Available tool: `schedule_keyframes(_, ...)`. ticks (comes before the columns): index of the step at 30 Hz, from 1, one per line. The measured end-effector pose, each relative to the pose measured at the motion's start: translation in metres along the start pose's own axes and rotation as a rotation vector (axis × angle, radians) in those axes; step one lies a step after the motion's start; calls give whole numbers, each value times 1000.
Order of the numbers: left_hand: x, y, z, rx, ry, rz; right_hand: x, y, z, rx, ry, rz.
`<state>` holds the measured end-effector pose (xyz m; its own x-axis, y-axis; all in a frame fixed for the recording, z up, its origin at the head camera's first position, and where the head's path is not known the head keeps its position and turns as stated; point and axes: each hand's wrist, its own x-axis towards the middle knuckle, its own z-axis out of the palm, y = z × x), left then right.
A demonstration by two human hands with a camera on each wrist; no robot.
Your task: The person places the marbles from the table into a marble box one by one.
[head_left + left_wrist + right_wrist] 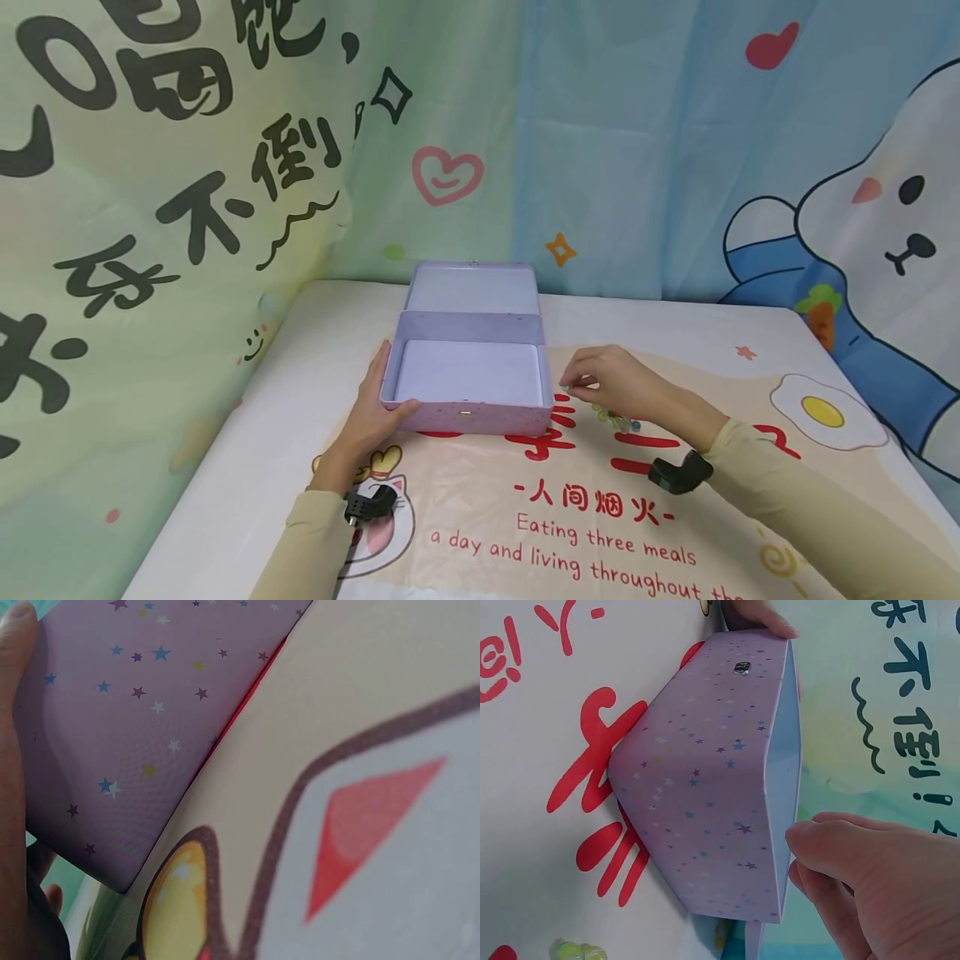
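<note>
A lilac, star-printed tin box (471, 419) with a small front clasp stands on the table, its hinged lid (472, 287) raised at the back. Its pale inside holds nothing visible. My left hand (375, 421) grips the front left corner, thumb on the front face and fingers along the side; the left wrist view shows its thumb (16, 645) against the starry wall. Just off the box's right side, my right hand (618, 379) has thumb and fingertips drawn together. A tiny pale spot shows at those tips, too small to identify. Below that hand lie several small coloured beads (618, 418).
A printed mat (570, 467) with red characters, a cat and a fried egg covers much of the white table (292, 358). Behind hangs a printed curtain (600, 150). A yellow-green translucent bead (577, 950) lies low in the right wrist view.
</note>
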<state>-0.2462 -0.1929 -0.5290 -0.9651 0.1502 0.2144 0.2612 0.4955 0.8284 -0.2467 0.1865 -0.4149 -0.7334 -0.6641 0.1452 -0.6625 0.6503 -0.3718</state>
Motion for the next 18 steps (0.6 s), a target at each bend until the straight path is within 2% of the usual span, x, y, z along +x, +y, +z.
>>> schedule_keyframes(4, 0, 0, 0, 2, -1, -14, 4, -2, -2, -15, -8, -21)
schedule_keyframes(18, 0, 0, -2, 15, 7, 12, 25, -3, -8, 16, -25, -94)
